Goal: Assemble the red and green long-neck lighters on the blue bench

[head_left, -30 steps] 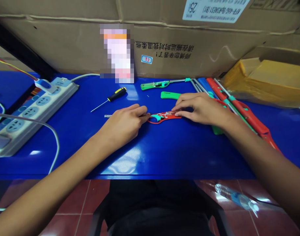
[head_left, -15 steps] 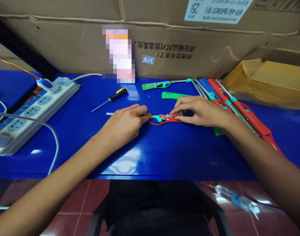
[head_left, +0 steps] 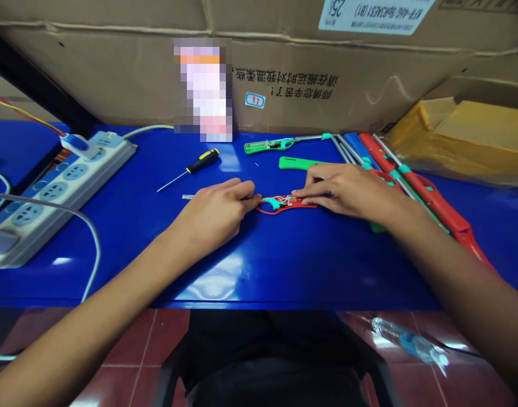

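Note:
A red long-nosed gas lighter (head_left: pixel 300 204) with its casing opened lies on the blue table, its white wires and turquoise trigger exposed. My left hand (head_left: pixel 223 210) is closed around its front end, and the metal tube sticks out past the hand to the left. Over the handle, my right hand (head_left: pixel 337 189) is closed with fingertips pressed on the inner parts near the wires; the parts beneath the fingers are hidden. Just behind my right hand lies a green casing half (head_left: pixel 299 164). Farther back is an opened green lighter (head_left: pixel 267 146).
A black and yellow screwdriver (head_left: pixel 203 161) lies at the left. Beyond it stands a white power strip (head_left: pixel 68 186) with cables. Several red, green and blue lighters (head_left: pixel 437 203) are piled at the right, beside a taped box (head_left: pixel 475 135). A large cardboard box (head_left: pixel 127 73) stands behind the table.
The fingers of my right hand have come closer together and down onto the handle, covering the clear part seen before. My left hand stays in place on the front end.

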Demonstrator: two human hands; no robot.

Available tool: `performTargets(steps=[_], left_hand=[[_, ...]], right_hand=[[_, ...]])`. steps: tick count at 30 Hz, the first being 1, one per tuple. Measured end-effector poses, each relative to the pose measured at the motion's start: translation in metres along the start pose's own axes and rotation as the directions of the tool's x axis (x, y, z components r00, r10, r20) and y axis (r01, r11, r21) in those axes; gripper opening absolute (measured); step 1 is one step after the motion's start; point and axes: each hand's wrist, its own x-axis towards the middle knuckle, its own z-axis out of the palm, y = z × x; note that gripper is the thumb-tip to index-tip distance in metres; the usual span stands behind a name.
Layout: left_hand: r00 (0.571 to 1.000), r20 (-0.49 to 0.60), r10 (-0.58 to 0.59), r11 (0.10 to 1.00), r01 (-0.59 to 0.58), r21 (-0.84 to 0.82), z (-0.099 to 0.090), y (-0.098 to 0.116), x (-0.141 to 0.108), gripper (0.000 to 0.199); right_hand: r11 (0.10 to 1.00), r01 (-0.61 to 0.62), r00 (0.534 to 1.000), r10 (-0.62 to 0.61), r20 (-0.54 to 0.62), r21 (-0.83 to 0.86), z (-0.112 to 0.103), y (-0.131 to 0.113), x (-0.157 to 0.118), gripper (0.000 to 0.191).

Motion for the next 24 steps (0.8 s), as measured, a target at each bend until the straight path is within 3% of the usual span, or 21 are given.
performTargets(steps=[5, 9, 12, 19, 24], left_hand=[[1.0, 0.003, -0.012, 1.0, 0.012, -0.014, -0.001, 0.0, 0.0, 0.047], [0.999, 0.028, -0.019, 1.0, 0.02, -0.024, -0.002, 0.001, 0.001, 0.047], [0.999, 0.038, -0.016, 0.999, 0.017, -0.03, -0.002, 0.001, 0.001, 0.047], [1.0, 0.02, -0.013, 0.999, 0.013, -0.036, 0.0, 0.001, 0.002, 0.043], [1.0, 0.027, -0.013, 1.0, 0.013, -0.02, 0.0, 0.001, 0.002, 0.043]], right_hand=[[0.989, 0.066, 0.998, -0.065, 0.015, -0.131, -0.004, -0.009, -0.001, 0.039], [0.987, 0.072, 0.997, -0.072, 0.006, -0.144, -0.002, -0.015, 0.001, 0.032], [0.999, -0.019, 0.997, 0.015, -0.079, -0.041, 0.006, -0.016, 0.005, 0.027], [0.966, -0.11, 0.988, 0.131, -0.076, 0.235, 0.014, -0.013, 0.013, 0.018], [0.962, -0.06, 0.987, 0.098, -0.131, 0.267, 0.016, -0.014, 0.01, 0.016]])
